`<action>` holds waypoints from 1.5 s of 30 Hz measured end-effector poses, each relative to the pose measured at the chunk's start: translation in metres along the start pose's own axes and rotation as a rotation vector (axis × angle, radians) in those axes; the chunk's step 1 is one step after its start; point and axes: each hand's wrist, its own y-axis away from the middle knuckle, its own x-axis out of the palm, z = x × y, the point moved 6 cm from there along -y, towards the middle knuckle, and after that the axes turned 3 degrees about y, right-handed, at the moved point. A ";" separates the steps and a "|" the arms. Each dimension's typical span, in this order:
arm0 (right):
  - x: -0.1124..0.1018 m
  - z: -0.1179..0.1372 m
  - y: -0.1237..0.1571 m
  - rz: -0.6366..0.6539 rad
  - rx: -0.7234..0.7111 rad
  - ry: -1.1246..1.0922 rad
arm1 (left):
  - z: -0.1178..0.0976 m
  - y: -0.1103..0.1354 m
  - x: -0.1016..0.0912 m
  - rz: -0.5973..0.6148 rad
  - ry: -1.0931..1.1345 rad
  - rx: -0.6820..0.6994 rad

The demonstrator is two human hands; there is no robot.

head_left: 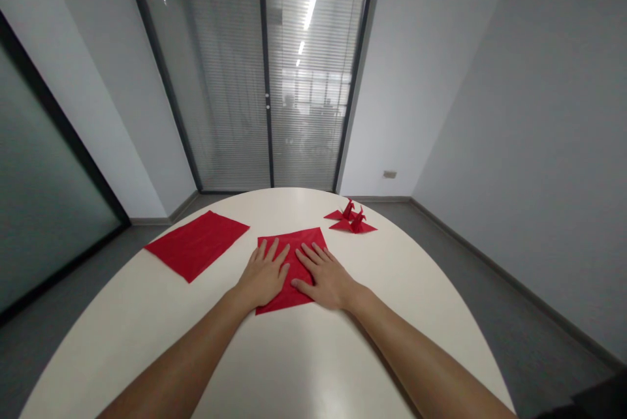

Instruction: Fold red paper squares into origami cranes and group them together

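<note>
A square sheet of red paper [298,275] lies flat on the table in front of me. My left hand [263,275] rests palm down on its left side, fingers spread and pointing away from me. On the right side of the same sheet lies my right hand [327,279], also flat with its fingers apart and the thumb pointing inward. The hands are a short way apart, with red paper showing between them. Both palms cover parts of the sheet's side edges.
The white round table [392,314] fills the lower view. Another red sheet [198,246] lies at its left edge. Two folded red paper cranes [356,222] stand close together at the back right. Beyond the table are glass panels with blinds [230,79] and a wall socket [390,174].
</note>
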 end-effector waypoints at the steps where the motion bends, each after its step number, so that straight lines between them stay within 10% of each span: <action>1: 0.000 -0.001 0.000 0.003 0.008 0.002 | 0.002 0.000 -0.001 0.001 -0.007 -0.030; 6: -0.003 0.000 0.001 0.002 0.038 -0.002 | 0.004 0.002 -0.017 -0.106 -0.100 -0.116; 11: -0.006 0.001 0.001 0.019 0.041 -0.001 | -0.013 0.002 -0.011 -0.010 0.081 0.149; 27: -0.012 0.002 0.004 0.062 -0.198 -0.023 | 0.006 -0.003 -0.010 -0.102 0.007 -0.097; 34: -0.013 -0.005 0.005 0.046 -0.096 -0.040 | -0.006 0.003 -0.032 -0.241 0.159 0.099; 45: -0.022 -0.001 0.007 -0.042 -0.214 -0.024 | 0.003 0.002 -0.015 -0.162 0.101 -0.064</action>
